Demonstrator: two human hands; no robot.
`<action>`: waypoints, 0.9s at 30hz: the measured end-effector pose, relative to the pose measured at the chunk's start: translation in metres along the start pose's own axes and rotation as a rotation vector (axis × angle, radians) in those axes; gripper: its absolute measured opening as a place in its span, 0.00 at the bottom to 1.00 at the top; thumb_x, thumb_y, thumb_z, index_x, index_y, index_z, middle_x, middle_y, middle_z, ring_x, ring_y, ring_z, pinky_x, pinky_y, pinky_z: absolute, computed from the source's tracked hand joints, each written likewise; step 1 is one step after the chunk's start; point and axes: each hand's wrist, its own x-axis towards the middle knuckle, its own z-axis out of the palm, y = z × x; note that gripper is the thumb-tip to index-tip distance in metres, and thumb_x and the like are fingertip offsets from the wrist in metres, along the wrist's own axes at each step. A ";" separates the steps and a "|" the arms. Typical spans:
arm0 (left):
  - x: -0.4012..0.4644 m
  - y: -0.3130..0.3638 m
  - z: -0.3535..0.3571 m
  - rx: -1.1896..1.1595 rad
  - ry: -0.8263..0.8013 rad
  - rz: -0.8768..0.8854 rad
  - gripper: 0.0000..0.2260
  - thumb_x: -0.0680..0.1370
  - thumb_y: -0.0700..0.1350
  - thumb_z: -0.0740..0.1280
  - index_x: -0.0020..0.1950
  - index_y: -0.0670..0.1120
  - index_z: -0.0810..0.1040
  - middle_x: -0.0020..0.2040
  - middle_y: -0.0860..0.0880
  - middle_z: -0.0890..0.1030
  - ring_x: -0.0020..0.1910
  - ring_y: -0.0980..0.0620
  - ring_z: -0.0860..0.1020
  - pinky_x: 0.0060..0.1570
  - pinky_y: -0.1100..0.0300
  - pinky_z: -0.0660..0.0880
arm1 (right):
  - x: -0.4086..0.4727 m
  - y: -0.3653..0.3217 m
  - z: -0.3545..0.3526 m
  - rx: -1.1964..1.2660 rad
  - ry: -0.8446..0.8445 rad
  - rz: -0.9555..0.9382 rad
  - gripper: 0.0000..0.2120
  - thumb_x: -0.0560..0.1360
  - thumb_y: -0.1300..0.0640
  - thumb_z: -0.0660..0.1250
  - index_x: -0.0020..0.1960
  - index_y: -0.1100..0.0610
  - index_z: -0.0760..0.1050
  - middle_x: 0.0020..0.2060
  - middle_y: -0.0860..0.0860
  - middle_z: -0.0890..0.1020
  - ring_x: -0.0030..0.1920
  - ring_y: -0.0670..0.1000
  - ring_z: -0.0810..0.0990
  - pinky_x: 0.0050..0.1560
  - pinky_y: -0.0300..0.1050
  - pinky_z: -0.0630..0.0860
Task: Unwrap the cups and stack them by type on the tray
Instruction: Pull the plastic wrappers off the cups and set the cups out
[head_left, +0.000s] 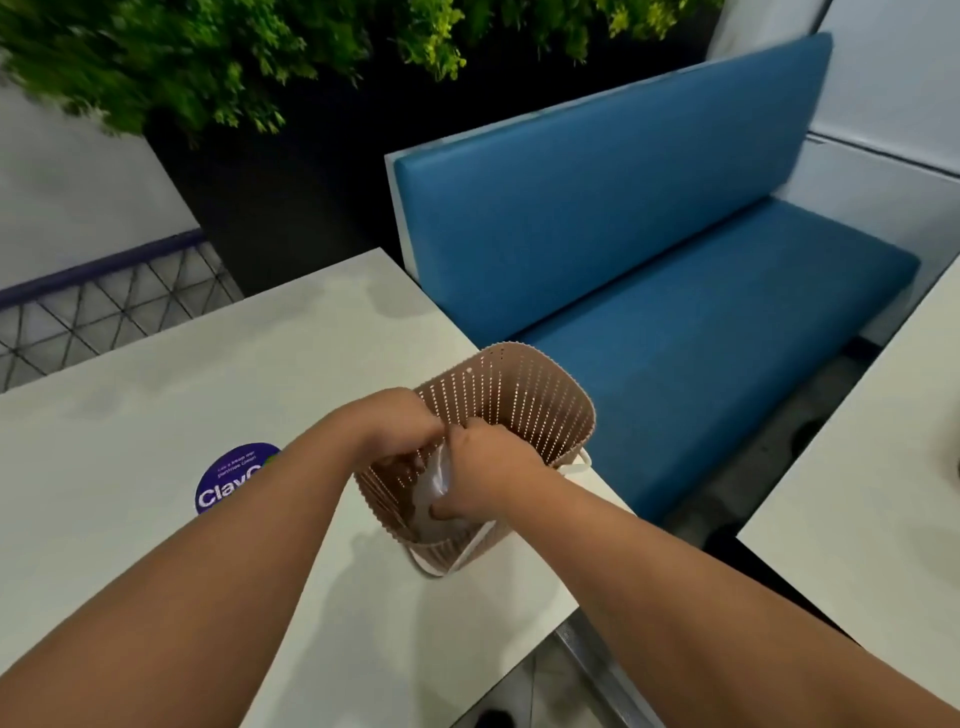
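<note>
A tan perforated basket (524, 395) with white handles stands at the right edge of a white table (156, 405). Both my hands reach into it. My left hand (395, 431) is over the basket's left rim, its fingers curled down inside and hidden. My right hand (483, 473) grips a clear plastic wrapper (435, 483) inside the basket. No cups or tray can be made out.
A round purple sticker (228, 480) lies on the table beside my left forearm. A blue padded bench (649, 249) stands right behind the basket. Another white table (872, 488) is at the right, with a floor gap between. Green plants (234, 62) hang at the back.
</note>
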 end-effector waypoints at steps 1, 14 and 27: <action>0.005 0.001 0.001 -0.112 -0.025 -0.054 0.11 0.70 0.43 0.62 0.46 0.39 0.80 0.40 0.41 0.82 0.39 0.43 0.80 0.43 0.53 0.77 | -0.001 0.001 -0.002 0.004 0.001 0.020 0.35 0.70 0.42 0.73 0.68 0.58 0.66 0.59 0.56 0.72 0.60 0.58 0.74 0.59 0.54 0.75; 0.042 0.029 0.057 0.344 -0.394 -0.179 0.18 0.83 0.35 0.55 0.68 0.24 0.60 0.76 0.36 0.60 0.37 0.57 0.65 0.29 0.74 0.62 | 0.002 0.003 -0.003 0.050 -0.041 0.128 0.33 0.73 0.53 0.73 0.71 0.61 0.62 0.64 0.58 0.69 0.64 0.63 0.74 0.59 0.56 0.75; 0.033 0.024 0.017 -0.467 -0.345 -0.200 0.24 0.75 0.62 0.64 0.49 0.41 0.82 0.43 0.41 0.85 0.48 0.42 0.82 0.57 0.48 0.75 | -0.033 0.030 -0.068 0.242 0.336 0.050 0.32 0.64 0.46 0.76 0.63 0.53 0.69 0.56 0.49 0.74 0.56 0.54 0.75 0.51 0.47 0.73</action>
